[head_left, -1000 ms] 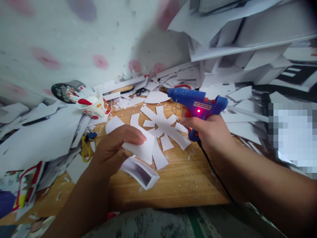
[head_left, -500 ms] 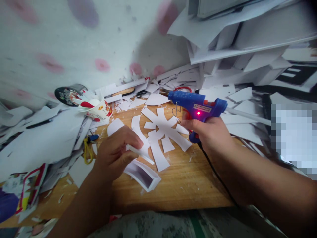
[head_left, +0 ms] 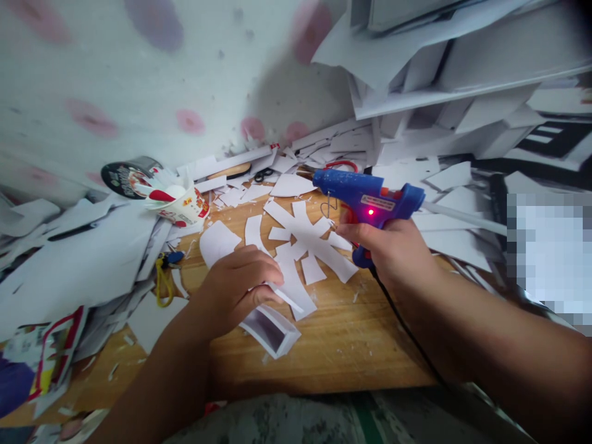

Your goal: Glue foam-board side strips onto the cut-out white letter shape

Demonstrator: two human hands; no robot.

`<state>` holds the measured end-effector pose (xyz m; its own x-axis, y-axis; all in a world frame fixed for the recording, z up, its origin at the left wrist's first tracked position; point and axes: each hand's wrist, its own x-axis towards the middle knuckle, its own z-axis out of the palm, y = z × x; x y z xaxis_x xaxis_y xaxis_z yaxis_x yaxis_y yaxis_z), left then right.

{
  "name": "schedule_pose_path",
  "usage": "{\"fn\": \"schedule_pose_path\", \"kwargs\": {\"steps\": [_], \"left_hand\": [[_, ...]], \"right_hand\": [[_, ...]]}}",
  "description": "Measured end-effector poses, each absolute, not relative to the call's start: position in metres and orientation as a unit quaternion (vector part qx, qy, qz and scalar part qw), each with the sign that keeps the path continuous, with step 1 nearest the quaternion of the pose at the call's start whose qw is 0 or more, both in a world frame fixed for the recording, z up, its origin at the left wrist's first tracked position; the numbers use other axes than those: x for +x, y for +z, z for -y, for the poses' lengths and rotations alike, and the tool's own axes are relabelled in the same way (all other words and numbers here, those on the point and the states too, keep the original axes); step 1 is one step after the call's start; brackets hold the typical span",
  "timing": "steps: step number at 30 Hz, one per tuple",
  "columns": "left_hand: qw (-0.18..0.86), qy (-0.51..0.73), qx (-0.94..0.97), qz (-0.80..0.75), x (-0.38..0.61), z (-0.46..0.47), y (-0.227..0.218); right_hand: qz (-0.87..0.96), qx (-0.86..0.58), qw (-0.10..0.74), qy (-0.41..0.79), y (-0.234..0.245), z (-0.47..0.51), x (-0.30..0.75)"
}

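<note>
Grasping one piece [head_left: 292, 301] in left hand [head_left: 245, 280], close to one tube [head_left: 289, 340] lying towards the front edge of table [head_left: 346, 345]; clasping one gun [head_left: 356, 188] in right hand [head_left: 393, 240], well apart from the piece. Seems to be at positioning, before gluing; calls probably for steady holding and bringing nozzle [head_left: 304, 171] near. Counting also one cup [head_left: 192, 209] towards the back edge; cannot count overlapping strips [head_left: 319, 243] surely.
</note>
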<state>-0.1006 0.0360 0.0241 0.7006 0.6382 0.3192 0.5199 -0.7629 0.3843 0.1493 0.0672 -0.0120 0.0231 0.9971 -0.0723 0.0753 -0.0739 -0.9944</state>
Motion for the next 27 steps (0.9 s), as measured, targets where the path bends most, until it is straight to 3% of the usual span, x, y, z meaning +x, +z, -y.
{"fn": "schedule_pose_path", "kwargs": {"steps": [15, 27], "left_hand": [[0.125, 0.123, 0.902, -0.395, -0.115, -0.011, 0.032], [0.092, 0.034, 0.93, -0.354, -0.087, -0.025, 0.033]], "right_hand": [[0.509, -0.499, 0.507, 0.485, -0.012, -0.069, 0.149], [0.515, -0.498, 0.498, 0.488, -0.009, -0.069, 0.15]]}}
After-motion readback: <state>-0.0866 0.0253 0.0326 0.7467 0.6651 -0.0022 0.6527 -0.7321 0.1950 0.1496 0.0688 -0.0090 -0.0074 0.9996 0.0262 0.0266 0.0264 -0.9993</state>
